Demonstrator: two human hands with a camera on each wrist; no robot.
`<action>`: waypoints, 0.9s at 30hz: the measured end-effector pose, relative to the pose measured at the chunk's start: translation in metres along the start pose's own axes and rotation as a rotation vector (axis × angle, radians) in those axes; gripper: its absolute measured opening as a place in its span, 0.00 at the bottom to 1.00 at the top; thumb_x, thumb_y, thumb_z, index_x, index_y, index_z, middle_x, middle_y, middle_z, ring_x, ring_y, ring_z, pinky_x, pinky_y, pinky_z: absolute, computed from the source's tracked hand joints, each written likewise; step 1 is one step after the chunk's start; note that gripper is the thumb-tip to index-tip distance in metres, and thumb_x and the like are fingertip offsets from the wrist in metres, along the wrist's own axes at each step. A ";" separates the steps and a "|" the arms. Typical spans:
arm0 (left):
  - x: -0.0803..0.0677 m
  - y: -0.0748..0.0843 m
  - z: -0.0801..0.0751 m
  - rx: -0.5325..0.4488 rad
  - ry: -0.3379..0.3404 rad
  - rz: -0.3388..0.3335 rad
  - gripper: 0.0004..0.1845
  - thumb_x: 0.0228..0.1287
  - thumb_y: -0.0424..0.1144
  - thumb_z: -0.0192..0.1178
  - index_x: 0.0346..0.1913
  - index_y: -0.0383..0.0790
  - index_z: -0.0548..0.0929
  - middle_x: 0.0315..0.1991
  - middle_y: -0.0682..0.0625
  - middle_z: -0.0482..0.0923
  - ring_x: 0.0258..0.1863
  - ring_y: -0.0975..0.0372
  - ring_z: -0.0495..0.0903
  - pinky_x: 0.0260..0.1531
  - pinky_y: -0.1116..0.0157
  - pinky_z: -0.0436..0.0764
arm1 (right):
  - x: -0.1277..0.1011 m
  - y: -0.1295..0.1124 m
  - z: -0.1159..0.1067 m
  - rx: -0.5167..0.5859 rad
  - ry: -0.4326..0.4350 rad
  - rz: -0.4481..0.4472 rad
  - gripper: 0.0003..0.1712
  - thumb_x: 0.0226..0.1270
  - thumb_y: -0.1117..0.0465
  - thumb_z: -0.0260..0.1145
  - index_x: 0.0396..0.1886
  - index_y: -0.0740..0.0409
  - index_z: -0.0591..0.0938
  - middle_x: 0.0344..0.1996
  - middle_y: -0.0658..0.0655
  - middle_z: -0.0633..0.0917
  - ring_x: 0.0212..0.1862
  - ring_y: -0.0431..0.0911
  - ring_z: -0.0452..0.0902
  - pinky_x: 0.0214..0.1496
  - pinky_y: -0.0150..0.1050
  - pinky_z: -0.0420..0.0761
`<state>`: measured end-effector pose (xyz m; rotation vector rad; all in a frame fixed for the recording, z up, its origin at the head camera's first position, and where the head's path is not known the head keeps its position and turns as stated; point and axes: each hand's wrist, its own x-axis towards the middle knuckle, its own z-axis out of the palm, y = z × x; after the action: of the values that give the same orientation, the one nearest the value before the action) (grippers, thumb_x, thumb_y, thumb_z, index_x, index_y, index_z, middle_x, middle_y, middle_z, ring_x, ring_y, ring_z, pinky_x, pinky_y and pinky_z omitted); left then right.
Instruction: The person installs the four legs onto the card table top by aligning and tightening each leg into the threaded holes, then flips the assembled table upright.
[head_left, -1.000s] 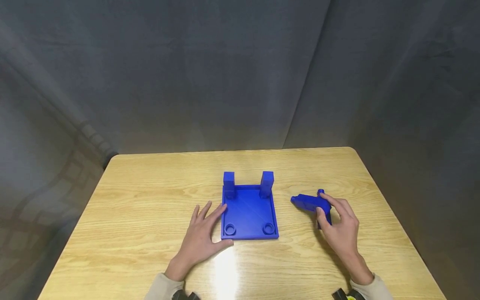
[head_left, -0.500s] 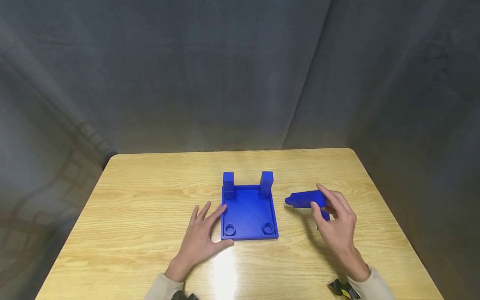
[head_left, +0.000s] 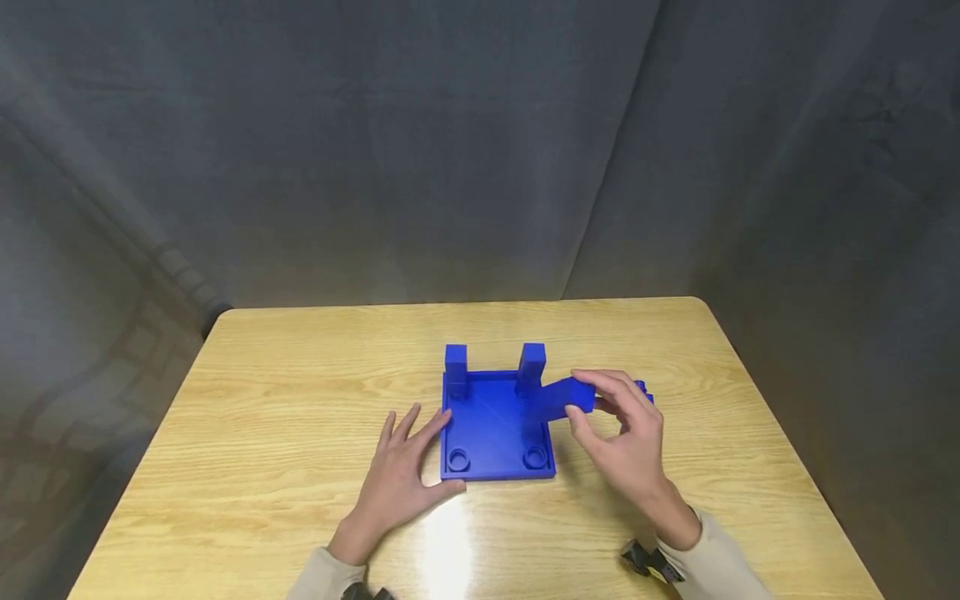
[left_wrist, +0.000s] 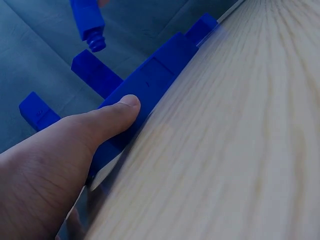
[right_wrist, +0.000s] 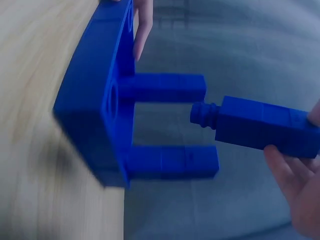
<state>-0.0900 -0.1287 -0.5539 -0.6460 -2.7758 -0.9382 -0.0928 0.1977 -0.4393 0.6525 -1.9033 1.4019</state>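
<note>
A square blue toy tabletop (head_left: 492,429) lies underside up, with a low rim. Two blue legs (head_left: 456,367) stand upright at its far corners; the two near corners have round sockets (head_left: 459,459). My left hand (head_left: 401,479) lies with fingers spread at the near left corner, thumb (left_wrist: 117,122) against the front side and index finger at the left rim. My right hand (head_left: 626,437) pinches a blue table leg (right_wrist: 265,125) by its square end. Its threaded end (right_wrist: 204,115) points toward the tabletop, above its right side, apart from the sockets.
Another blue piece (head_left: 647,392) lies on the wooden table (head_left: 315,358), partly hidden behind my right hand. Grey curtains (head_left: 375,167) hang behind the table and along its sides. Dark straps with devices (head_left: 651,562) sit on both wrists.
My right hand has lifted the leg off the table and carried it left, over the tabletop's right side, tilting it threaded end down. My left hand and the tabletop have stayed put.
</note>
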 end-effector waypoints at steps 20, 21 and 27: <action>0.002 -0.005 0.005 -0.076 0.127 0.044 0.24 0.87 0.38 0.53 0.79 0.49 0.80 0.72 0.45 0.84 0.79 0.34 0.71 0.82 0.29 0.51 | -0.005 -0.013 0.057 0.042 -0.237 -0.044 0.22 0.65 0.71 0.78 0.60 0.62 0.90 0.50 0.60 0.90 0.48 0.49 0.87 0.48 0.29 0.88; 0.002 -0.005 0.005 -0.082 0.128 0.038 0.24 0.87 0.38 0.54 0.79 0.49 0.80 0.71 0.45 0.84 0.79 0.34 0.71 0.83 0.29 0.51 | -0.006 -0.013 0.059 0.050 -0.246 -0.047 0.22 0.66 0.71 0.78 0.60 0.63 0.90 0.51 0.60 0.90 0.48 0.49 0.88 0.48 0.30 0.89; 0.003 -0.003 0.004 -0.099 0.107 -0.010 0.24 0.86 0.42 0.57 0.79 0.52 0.81 0.71 0.44 0.84 0.80 0.36 0.70 0.84 0.31 0.49 | -0.011 -0.014 0.068 0.093 -0.282 -0.054 0.18 0.76 0.65 0.77 0.61 0.66 0.89 0.50 0.60 0.90 0.46 0.50 0.89 0.47 0.33 0.92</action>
<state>-0.0937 -0.1279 -0.5579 -0.5781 -2.6558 -1.0845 -0.0913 0.1286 -0.4521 0.9836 -2.0258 1.4310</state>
